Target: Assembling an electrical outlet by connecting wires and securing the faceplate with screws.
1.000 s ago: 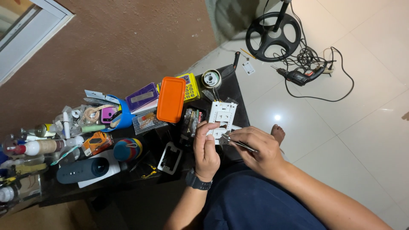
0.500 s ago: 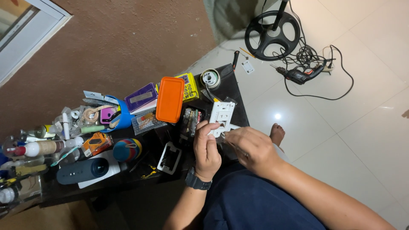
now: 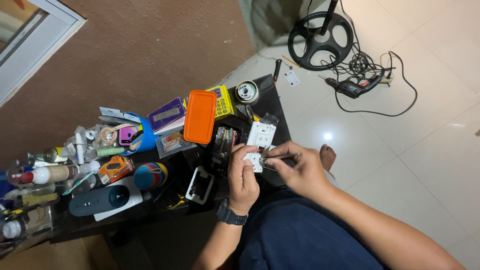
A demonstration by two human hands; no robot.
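A white rectangular plastic wall-socket plate (image 3: pixel 260 142) lies at the front edge of the dark cluttered desk (image 3: pixel 277 107), its near end pinched in the closed grip of the left hand (image 3: pixel 243 172), while the right hand (image 3: pixel 300 170), at three o'clock of it, grips a thin metal tool (image 3: pixel 277 157) whose tip meets the plate's near end. The plate looks whole and the tool is engaged, so the work on it seems under way rather than finished, though how much remains I cannot tell. At eleven o'clock of the plate stands an orange rounded plastic box (image 3: pixel 200 116); at one o'clock, on the white tiled floor (image 3: pixel 430 150), lies a power drill with black cable (image 3: pixel 352 88).
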